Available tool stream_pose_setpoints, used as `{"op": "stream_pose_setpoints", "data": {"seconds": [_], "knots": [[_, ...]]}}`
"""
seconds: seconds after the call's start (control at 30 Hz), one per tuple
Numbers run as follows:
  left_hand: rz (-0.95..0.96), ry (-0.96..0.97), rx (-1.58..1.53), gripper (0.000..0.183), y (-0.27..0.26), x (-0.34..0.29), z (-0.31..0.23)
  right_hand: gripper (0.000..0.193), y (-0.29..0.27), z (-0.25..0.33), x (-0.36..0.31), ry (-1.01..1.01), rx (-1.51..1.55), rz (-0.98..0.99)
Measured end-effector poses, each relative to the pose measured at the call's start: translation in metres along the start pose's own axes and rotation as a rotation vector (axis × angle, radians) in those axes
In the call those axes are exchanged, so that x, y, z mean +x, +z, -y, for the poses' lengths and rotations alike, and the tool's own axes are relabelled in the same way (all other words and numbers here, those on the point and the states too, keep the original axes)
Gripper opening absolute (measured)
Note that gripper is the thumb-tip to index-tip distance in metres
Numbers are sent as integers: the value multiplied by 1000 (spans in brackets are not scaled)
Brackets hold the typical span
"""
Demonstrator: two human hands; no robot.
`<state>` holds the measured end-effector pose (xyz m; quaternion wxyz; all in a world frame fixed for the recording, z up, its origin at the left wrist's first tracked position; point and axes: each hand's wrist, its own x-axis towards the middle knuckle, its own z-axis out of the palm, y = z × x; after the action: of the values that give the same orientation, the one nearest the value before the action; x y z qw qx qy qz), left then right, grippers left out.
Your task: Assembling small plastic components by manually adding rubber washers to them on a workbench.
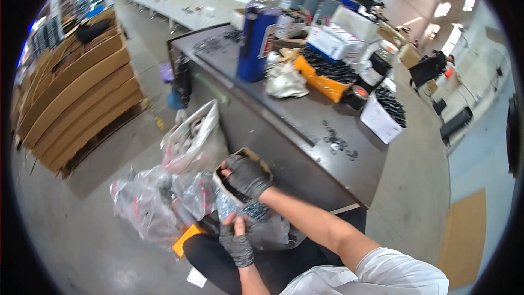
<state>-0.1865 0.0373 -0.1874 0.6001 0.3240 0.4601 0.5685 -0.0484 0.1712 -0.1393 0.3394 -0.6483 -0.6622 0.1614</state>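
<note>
My right hand (246, 176), in a dark grey fingerless glove, reaches across the mouth of a small open cardboard box (264, 164). Its fingers are bent near the left rim, and what they hold is hidden. Dark space shows inside the box below that hand. Just under the box, a clear plastic bag (277, 230) lies by my lap with small, shiny dark pieces (255, 210) in it. My left hand (236, 240), gloved alike, pinches the near side of this bag with thumb and fingers.
Clear bags (143, 202) and a filled white bag (210, 141) rest beside the dark workbench (284, 125). On it stand a blue cylinder (252, 49), an orange package (322, 81), a white box of black parts (379, 123) and loose black rings (337, 145). Cardboard stacks (82, 109) stand left.
</note>
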Motion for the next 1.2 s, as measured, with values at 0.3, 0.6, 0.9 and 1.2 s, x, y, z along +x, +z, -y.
{"op": "stream_pose_setpoints", "data": {"seconds": [0.3, 0.6, 0.9, 1.2], "knots": [[102, 373, -137, 42, 75, -34, -13, 21, -182, 101, -128, -360, -31, -260], [149, 275, -690, 56, 240, -69, -41, 45, -312, -48, -72, -152, -149, -29], [71, 336, -605, 53, 255, -66, -52, 41, -286, -23, -108, -335, -170, 29], [164, 282, -774, 47, 255, -67, -37, 36, -215, 23, -123, -349, -223, -100]]}}
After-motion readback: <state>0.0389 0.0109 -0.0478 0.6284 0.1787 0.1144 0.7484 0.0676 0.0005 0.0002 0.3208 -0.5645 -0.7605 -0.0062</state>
